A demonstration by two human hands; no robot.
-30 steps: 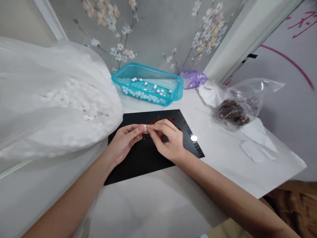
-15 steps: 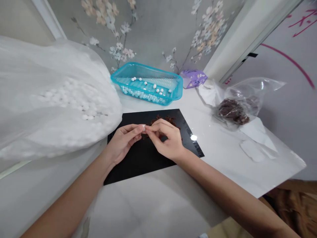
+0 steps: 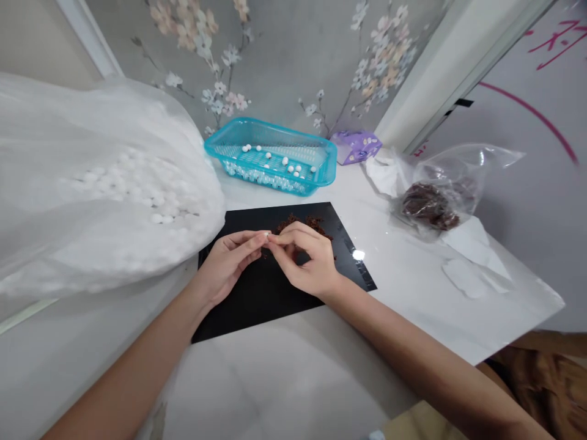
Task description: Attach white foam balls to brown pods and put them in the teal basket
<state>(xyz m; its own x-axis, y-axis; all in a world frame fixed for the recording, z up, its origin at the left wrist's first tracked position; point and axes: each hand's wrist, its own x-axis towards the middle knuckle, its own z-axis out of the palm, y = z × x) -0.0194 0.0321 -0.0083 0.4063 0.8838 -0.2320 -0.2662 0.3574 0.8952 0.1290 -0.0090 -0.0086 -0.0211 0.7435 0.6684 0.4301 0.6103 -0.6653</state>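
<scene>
Between the thumb and fingers of my left hand (image 3: 229, 260) is a small white ball (image 3: 266, 234), mostly covered by the fingertips. My right hand (image 3: 309, 260) is closed in a pinch, its thumb and forefinger meeting the ball from the right. Whatever those right fingertips grip is too small to make out. Both hands are over a black board (image 3: 257, 308) on the white table. Behind my right hand, a pile of dark reddish-brown shreds (image 3: 315, 225) lies on the board, partly hidden by the hand.
A large translucent bag (image 3: 59, 134) of white balls bulges at left. Behind the board stands a blue plastic basket (image 3: 328, 174) with several white balls. Right of it lie a purple packet (image 3: 358, 146), white paper (image 3: 387, 174) and a clear bag of brown material (image 3: 428, 208).
My hands stay together over the board in almost the same pose. Slightly less of the white ball shows between the fingertips. The whole view has shifted a little.
</scene>
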